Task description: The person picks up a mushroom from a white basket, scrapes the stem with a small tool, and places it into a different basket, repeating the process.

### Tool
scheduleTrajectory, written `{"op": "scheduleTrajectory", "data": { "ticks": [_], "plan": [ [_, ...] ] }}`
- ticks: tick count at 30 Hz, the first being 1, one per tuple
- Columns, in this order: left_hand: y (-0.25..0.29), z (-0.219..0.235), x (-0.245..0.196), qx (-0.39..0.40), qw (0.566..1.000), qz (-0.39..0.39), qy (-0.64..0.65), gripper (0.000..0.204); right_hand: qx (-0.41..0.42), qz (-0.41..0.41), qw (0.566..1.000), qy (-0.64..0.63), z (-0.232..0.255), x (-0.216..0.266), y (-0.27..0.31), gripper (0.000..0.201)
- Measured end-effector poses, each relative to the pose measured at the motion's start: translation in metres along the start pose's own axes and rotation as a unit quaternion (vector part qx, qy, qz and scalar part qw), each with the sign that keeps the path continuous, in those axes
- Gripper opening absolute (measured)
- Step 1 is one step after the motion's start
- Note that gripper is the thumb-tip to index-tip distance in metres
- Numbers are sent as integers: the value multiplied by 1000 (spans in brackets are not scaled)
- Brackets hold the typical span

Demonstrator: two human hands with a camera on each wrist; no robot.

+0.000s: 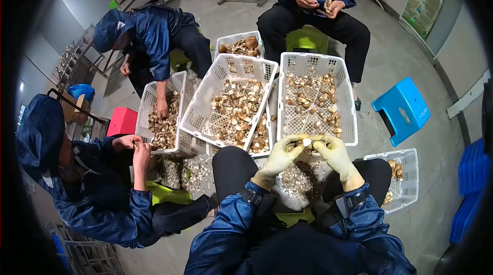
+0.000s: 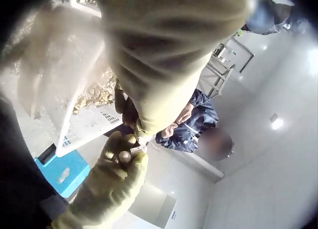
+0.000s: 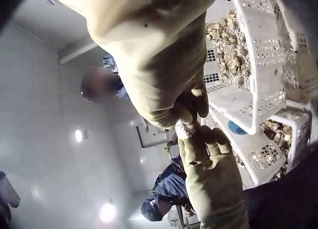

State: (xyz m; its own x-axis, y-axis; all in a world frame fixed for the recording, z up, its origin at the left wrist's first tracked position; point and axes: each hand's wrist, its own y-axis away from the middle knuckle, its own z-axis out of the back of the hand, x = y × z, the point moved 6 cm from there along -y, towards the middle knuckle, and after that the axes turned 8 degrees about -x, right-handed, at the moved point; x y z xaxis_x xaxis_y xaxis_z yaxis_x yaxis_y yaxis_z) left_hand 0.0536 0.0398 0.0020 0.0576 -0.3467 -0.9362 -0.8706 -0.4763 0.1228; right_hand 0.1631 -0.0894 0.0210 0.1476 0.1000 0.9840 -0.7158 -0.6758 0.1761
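Both hands wear pale yellow rubber gloves and meet above the lap in the head view. My left hand point(image 1: 281, 159) grips a mushroom point(image 1: 307, 142) whose white cut face turns up toward me. In the right wrist view the mushroom's white part point(image 3: 184, 130) shows between the two hands' fingertips. Close against it, the fingers of my right hand point(image 1: 337, 159) are curled round a small tool with a pale rounded end point(image 2: 124, 156); glove fingers hide most of it, and I cannot tell its kind. Below the hands lies a heap of mushroom trimmings point(image 1: 299, 185) between the knees.
White crates of mushrooms stand ahead, one at right point(image 1: 317, 100) and a tilted one point(image 1: 272, 70) stacked on another. A small white crate point(image 1: 411, 172) is by my right knee. Three people sit around the crates. A blue stool point(image 1: 403, 111) stands at the right.
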Motion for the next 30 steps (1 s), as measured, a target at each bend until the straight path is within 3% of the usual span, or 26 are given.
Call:
{"op": "scheduleTrajectory", "data": {
  "ticks": [3, 6, 9, 13, 16, 21, 25, 30],
  "plan": [
    [0, 1, 1, 8, 1000, -7, -5, 33, -2, -10, 1000, 1, 0, -1, 1, 22],
    [0, 0, 0, 7, 1000, 6, 28, 33, -9, 61, 997, 42, -4, 9, 5, 22],
    [-1, 0, 4, 24, 998, 13, 52, 33, 6, 203, 968, 146, -12, 25, 10, 22],
    [3, -4, 5, 32, 997, 37, 55, 33, -16, 15, 1000, 15, -8, 12, 8, 21],
    [2, -5, 5, 48, 991, 113, 49, 35, -42, -18, 999, -5, 8, -5, -3, 21],
    [5, -5, 5, 61, 989, 116, 74, 48, -64, 21, 997, 44, 11, -7, -6, 23],
    [6, -1, 12, 62, 984, 122, 112, 46, -55, -2, 998, 5, 6, -5, -2, 25],
    [4, 3, 24, 33, 983, 143, 111, 43, -27, 44, 998, 26, -1, 9, 4, 24]
  ]
}}
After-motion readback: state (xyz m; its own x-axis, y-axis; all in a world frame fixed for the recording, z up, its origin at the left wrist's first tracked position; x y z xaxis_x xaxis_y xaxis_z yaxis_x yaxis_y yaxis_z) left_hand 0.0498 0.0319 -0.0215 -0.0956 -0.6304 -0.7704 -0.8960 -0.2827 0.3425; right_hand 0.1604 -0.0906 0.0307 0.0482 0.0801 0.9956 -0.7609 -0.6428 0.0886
